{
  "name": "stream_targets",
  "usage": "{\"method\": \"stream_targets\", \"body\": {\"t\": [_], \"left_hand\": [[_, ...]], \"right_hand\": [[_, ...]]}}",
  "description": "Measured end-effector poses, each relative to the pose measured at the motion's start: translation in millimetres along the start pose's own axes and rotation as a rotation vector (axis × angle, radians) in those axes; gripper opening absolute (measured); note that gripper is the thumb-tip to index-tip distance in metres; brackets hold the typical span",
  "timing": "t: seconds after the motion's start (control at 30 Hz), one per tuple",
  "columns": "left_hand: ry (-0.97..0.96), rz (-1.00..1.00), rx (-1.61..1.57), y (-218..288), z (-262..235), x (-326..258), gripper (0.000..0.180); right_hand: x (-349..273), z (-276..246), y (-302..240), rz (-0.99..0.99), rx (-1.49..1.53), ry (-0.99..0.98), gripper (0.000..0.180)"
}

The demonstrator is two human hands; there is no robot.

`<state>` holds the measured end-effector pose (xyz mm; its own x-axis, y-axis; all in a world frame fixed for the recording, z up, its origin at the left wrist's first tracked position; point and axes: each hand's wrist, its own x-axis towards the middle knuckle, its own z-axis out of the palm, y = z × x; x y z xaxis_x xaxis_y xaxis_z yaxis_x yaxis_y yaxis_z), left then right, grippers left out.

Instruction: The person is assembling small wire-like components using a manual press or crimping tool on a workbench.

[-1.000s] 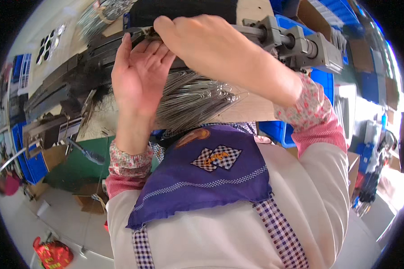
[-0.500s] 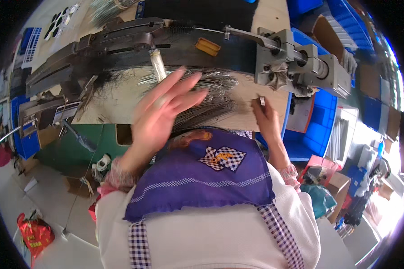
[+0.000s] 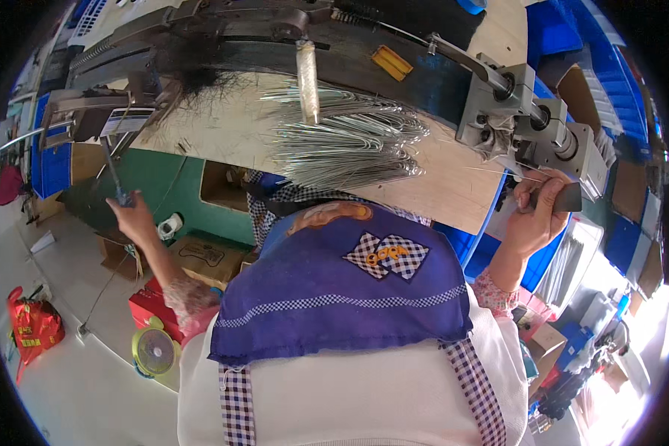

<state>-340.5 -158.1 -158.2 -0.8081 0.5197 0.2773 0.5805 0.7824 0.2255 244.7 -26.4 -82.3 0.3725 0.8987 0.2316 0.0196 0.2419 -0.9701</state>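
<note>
My left hand (image 3: 135, 221) is out at the left, below the machine, its fingers closed round the grey-blue handle (image 3: 128, 199) of a thin metal rod. At the right, my right hand (image 3: 537, 219) pinches a thin metal wire (image 3: 494, 172) beside the grey clamp block (image 3: 509, 104). A dark grey flat piece (image 3: 569, 198) shows at its fingers; whether they hold it I cannot tell. Between my hands, a pile of bent silvery wires (image 3: 342, 149) lies on the wooden bench top (image 3: 453, 189). A lever with a taped pale grip (image 3: 307, 82) hangs over the pile.
The long dark metal machine (image 3: 245, 48) spans the bench's far side, with a small yellow piece (image 3: 392, 63) on it. Black bristle-like scraps (image 3: 201, 78) lie at its left. Blue crates (image 3: 554, 37) stand at the right. A green fan (image 3: 154, 351) is at lower left.
My left hand has moved from above the wire pile down-left to the rod's handle. My right hand has moved right, off the bench edge to the clamp block, and now pinches a wire.
</note>
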Motion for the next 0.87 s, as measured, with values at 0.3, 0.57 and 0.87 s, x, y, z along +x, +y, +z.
{"method": "stream_targets", "body": {"t": [0.3,0.57,0.87], "left_hand": [[-0.866,1.067,-1.178,275,-114,-126,0.050],[-0.772,0.664,-1.120,259,-47,-89,0.030],[-1.418,-0.240,-1.379,312,-47,-123,0.014]], "right_hand": [[9,125,-71,-0.246,-0.126,-0.828,0.005],[84,129,-23,-0.723,-0.647,-0.697,0.018],[89,144,4,-0.929,-1.006,-0.849,0.023]]}}
